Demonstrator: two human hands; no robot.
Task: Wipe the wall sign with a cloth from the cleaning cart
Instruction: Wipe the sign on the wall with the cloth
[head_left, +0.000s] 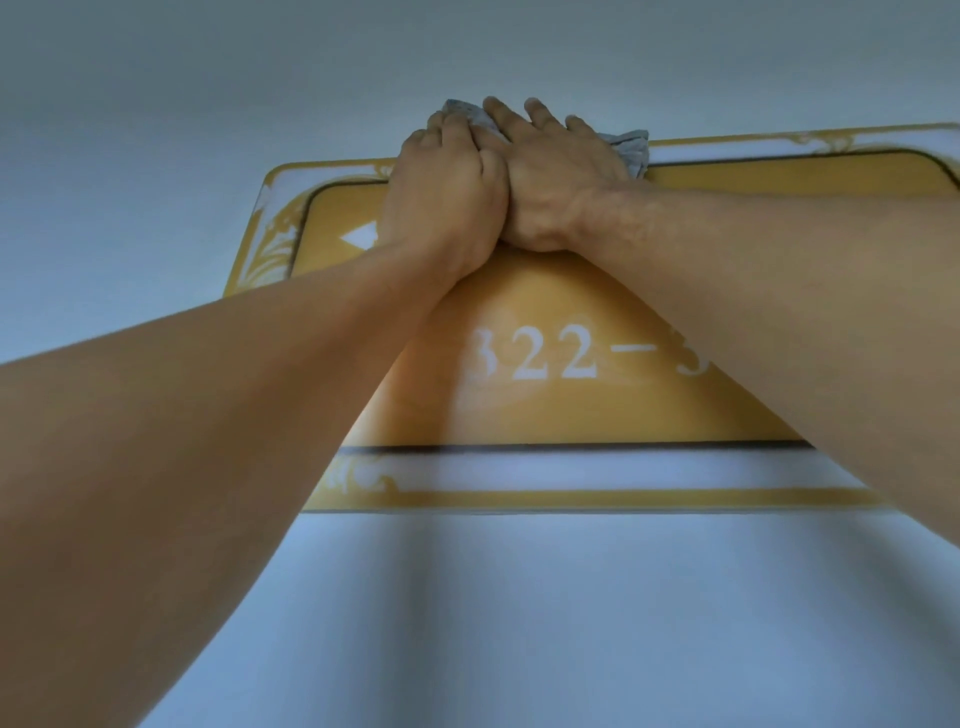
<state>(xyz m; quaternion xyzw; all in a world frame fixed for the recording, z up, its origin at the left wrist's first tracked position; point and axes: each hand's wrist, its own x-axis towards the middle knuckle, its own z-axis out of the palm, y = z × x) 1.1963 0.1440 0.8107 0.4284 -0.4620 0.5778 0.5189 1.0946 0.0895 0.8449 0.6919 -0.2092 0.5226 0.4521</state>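
A yellow wall sign (597, 410) with a white ornamented border, white digits and a white arrow hangs high on the wall above me. A crumpled grey cloth (631, 148) lies pressed against the sign's top edge. My left hand (447, 202) and my right hand (556, 182) sit side by side on the cloth, both holding it flat to the sign. Grey cloth pokes out above the fingers and to the right of my right hand. My forearms hide part of the sign's digits and its left side.
The pale wall (571, 623) surrounds the sign on all sides. The sign's right end runs out of the picture. The cleaning cart is out of sight.
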